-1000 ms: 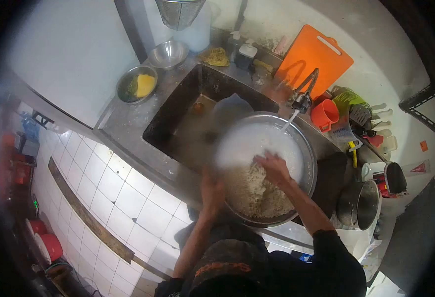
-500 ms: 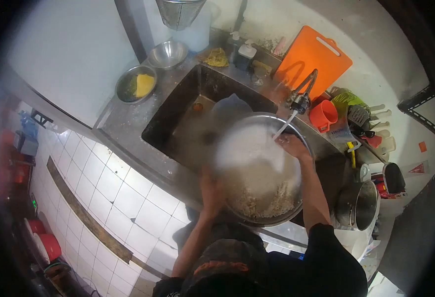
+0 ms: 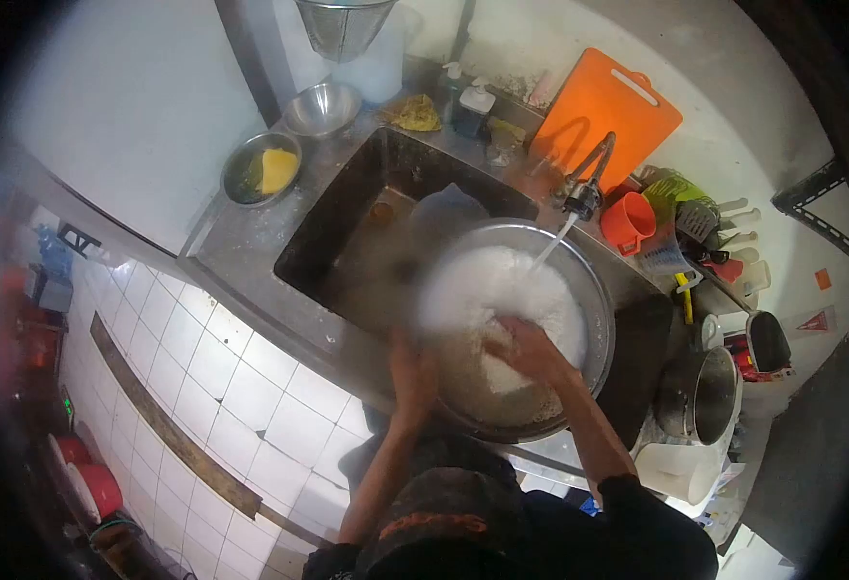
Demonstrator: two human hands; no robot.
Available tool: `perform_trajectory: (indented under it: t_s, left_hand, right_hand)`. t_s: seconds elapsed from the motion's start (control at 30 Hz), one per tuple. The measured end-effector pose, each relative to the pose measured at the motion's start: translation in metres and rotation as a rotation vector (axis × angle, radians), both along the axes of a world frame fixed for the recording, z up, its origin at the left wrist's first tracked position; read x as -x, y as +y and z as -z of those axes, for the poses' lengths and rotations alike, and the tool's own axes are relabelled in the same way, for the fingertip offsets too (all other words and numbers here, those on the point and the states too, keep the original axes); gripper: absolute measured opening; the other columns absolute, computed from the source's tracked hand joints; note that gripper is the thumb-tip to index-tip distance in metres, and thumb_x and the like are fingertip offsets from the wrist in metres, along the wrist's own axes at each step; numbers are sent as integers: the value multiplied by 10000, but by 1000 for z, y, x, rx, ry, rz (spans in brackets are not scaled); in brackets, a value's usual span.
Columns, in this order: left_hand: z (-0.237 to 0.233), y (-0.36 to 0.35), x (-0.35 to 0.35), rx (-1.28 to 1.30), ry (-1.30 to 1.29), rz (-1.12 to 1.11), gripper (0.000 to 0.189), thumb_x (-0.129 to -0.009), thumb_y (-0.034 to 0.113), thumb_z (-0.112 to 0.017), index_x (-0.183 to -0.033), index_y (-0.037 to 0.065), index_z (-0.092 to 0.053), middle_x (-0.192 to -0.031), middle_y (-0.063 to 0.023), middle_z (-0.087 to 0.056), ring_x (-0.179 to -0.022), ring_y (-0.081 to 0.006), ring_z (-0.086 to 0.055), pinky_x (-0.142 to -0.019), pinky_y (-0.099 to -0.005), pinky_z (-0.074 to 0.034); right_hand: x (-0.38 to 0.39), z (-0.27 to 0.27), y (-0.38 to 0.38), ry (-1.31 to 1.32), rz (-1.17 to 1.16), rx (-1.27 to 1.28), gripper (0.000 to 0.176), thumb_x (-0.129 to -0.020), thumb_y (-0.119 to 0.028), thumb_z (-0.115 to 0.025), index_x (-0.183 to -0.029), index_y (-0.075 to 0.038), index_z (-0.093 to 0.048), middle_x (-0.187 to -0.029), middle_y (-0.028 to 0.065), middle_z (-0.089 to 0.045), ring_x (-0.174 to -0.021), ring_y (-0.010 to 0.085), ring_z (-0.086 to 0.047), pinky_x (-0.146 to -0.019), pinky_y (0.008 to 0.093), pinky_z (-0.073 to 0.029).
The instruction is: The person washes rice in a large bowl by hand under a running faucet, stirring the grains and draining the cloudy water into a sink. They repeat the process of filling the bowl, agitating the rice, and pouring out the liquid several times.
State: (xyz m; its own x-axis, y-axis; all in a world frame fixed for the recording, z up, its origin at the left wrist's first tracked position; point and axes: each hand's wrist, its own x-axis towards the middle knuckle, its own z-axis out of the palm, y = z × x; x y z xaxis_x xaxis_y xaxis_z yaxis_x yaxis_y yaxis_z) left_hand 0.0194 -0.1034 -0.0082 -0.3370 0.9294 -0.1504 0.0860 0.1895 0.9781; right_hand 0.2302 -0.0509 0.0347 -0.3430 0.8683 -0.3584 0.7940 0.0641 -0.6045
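Observation:
A large metal bowl (image 3: 600,340) rests tilted over the sink, holding cloudy water and white grains that look like rice (image 3: 513,275). A stream of water falls into it from the faucet (image 3: 584,198). My right hand (image 3: 526,350) is inside the bowl, fingers apart and partly sunk among the grains. At the bowl's left rim, my left hand (image 3: 413,375) grips the side; a blurred patch in the picture softens its fingers. Beyond the bowl, a bluish translucent container (image 3: 448,205) stands in the sink basin (image 3: 332,232).
An orange cutting board (image 3: 608,116) leans on the wall behind the faucet. An orange mug (image 3: 627,222), several utensils and a metal pot (image 3: 700,394) stand at right. Two small metal bowls, one with a yellow sponge (image 3: 277,169), sit at the left counter corner. A strainer (image 3: 345,29) hangs above.
My right hand has moved from under the water stream, near the bowl's right rim, down and left into the grains at the middle. My left hand stays at the rim.

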Motion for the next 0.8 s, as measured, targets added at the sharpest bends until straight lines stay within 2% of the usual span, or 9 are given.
perform_trajectory:
  t_s: [0.13,0.2,0.3,0.43,0.5,0.63,0.7,0.73,0.8]
  left_hand:
    - [-5,0,3,6,78,47,603,-800,-7,-483,-1396,-55,-404,-1354,-300,-494,-1288,-366,-471,-1091,-382,-333]
    - [-22,1,3,37,20,47,595,-801,-6,-482,-1390,-51,-407,-1338,-300,-503,-1266,-376,-487,-1079,-387,-345]
    - [-22,0,1,60,-51,32,562,-804,0,-477,-1361,-53,-427,-1301,-300,-524,-1223,-398,-515,-1050,-403,-370]
    - [-3,0,0,-4,106,-2,497,-820,13,-474,-1310,-62,-459,-1251,-297,-545,-1176,-422,-531,-1024,-426,-385]
    - [-9,0,4,10,68,31,513,-828,25,-484,-1332,-63,-445,-1274,-295,-536,-1199,-422,-517,-1041,-426,-373]
    - [-13,1,6,4,43,70,556,-838,61,-519,-1372,-56,-420,-1319,-279,-518,-1248,-403,-482,-1075,-415,-344]
    - [3,-1,4,21,27,44,558,-834,63,-524,-1372,-53,-426,-1330,-272,-513,-1263,-394,-472,-1079,-411,-338]
    - [3,0,4,34,8,22,560,-831,65,-530,-1371,-49,-432,-1342,-266,-508,-1277,-385,-462,-1084,-406,-332]
    - [-8,1,6,11,-16,57,569,-829,64,-534,-1376,-53,-427,-1349,-264,-503,-1278,-375,-463,-1084,-400,-332]
  right_hand:
    - [-10,-11,-46,-133,-145,-92,775,-874,-533,-625,-1482,-130,-365,-1476,232,-383,-1411,371,-313,-1165,481,-241]
    - [-4,-20,-65,-245,-251,-214,776,-845,-498,-646,-1496,-210,-338,-1551,230,-229,-1416,464,-226,-1145,601,-186]
    - [17,-12,-74,-390,-283,-252,831,-786,-430,-730,-1500,-312,-319,-1570,210,-173,-1403,537,-176,-1132,660,-147]
    - [36,11,-43,-417,-200,-252,888,-713,-315,-806,-1474,-346,-349,-1562,211,-189,-1384,571,-181,-1118,668,-187]
    - [37,22,-23,-434,-158,-182,857,-694,-198,-813,-1430,-351,-401,-1549,213,-214,-1365,548,-244,-1093,660,-256]
    - [29,37,7,-448,-101,-206,764,-710,-139,-786,-1376,-324,-461,-1535,200,-254,-1302,532,-352,-1070,639,-317]
    - [19,50,24,-367,32,-295,728,-734,-126,-761,-1369,-321,-463,-1495,182,-329,-1223,525,-437,-1039,609,-379]
    - [21,30,33,-353,90,-224,667,-762,-117,-741,-1354,-273,-478,-1431,177,-410,-1229,473,-470,-1039,534,-419]
    - [-12,45,46,-252,25,-312,649,-777,-127,-735,-1357,-259,-476,-1400,183,-440,-1252,429,-470,-1045,507,-420]
